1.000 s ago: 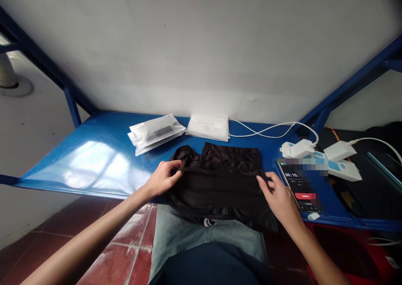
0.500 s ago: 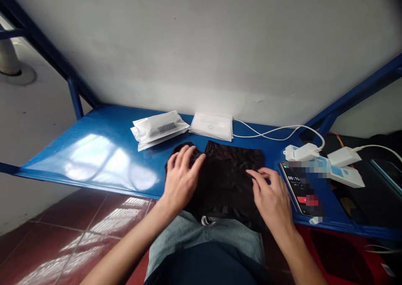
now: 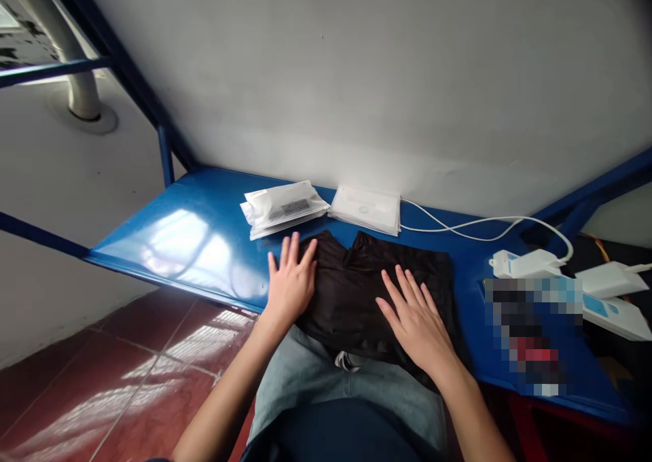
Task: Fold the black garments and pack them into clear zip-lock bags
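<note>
A black garment (image 3: 351, 299), shaped like a pair of shorts, lies spread on the blue shelf (image 3: 224, 197). A notch shows in its far edge, and its near edge hangs over the shelf's front above the jeans-clad lap. My left hand (image 3: 291, 282) rests at the garment's left side, fingers stretched out. Flat on its right half lies my right hand (image 3: 415, 316) with spread fingers. Neither hand grips anything. Behind the garment are white plastic packets (image 3: 282, 210) with a grey label, and right of them a stack of flat translucent bags (image 3: 364, 210).
White power strips with plugged-in chargers (image 3: 534, 263) and a white cable (image 3: 473, 227) occupy the right side. A blurred-out patch covers the phone there. A grey wall (image 3: 356, 95) rises behind the shelf, with blue frame bars (image 3: 166, 153) at both sides.
Both hands have gone from curled fingers to flat, spread ones, the left now at the garment's left edge. The garment lies smoother. The view has shifted, so the shelf appears further right.
</note>
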`<state>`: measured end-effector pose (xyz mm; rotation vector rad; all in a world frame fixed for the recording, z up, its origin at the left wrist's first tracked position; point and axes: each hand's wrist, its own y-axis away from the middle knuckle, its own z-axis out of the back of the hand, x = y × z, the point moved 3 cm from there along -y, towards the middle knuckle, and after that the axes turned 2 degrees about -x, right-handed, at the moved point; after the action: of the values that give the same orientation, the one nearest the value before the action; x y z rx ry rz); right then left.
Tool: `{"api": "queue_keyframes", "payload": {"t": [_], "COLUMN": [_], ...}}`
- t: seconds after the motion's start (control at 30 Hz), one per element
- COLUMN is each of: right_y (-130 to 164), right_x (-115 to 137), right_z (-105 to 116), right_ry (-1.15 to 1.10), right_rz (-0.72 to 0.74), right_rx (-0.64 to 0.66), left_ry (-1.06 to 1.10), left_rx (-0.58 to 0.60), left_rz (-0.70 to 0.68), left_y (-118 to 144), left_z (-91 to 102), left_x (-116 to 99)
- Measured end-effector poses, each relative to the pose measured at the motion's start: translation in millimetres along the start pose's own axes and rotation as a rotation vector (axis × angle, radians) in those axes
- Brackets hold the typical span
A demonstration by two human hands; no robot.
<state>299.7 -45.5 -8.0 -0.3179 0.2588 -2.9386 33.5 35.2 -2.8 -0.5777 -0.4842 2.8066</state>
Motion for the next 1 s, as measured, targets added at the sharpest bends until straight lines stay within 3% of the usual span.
{"api": "queue_keyframes", "payload": {"t": [0.13, 0.27, 0.37, 0.47, 0.57, 0.67, 0.83, 1.0], "right_y": [-3.7, -18.7, -37.7, -57.8, -75.8, -91.0, -102.9, -103.0], "right_x": [-4.1, -1.9, 26.2, 78.3, 131.2, 164.0, 177.2, 174.6], "right_z": [-1.9, 9.2, 30.1, 41.6, 32.1, 11.3, -15.9, -26.0], "right_ry": [0.047, 0.089, 0.072, -0.016, -0.093, -0.090, -0.014, -0.026], "right_rz": [0.015, 0.061, 0.094, 0.147, 0.219, 0.216, 0.130, 0.075], "right_rx": [-0.002, -0.011, -0.051, -0.034, 0.036, 0.087, 0.139, 0.085], "left_ry": [0.148, 0.358, 0.480, 0.560, 0.582, 0.517, 0.462, 0.457], "left_rx": [-0.140, -0.174, -0.213, -0.247, -0.216, -0.138, -0.097, -0.090], "left_rz": [0.165, 0.174, 0.218, 0.269, 0.287, 0.259, 0.262, 0.254], "left_y": [4.8, 10.3, 13.5, 16.4, 17.4, 16.4, 16.6, 18.5], "left_z": [17.1, 27.9, 33.4, 35.2, 34.2, 32.9, 32.2, 32.5], "left_x": [51.3, 70.3, 72.3, 72.2, 69.9, 65.3, 63.4, 64.1]}}
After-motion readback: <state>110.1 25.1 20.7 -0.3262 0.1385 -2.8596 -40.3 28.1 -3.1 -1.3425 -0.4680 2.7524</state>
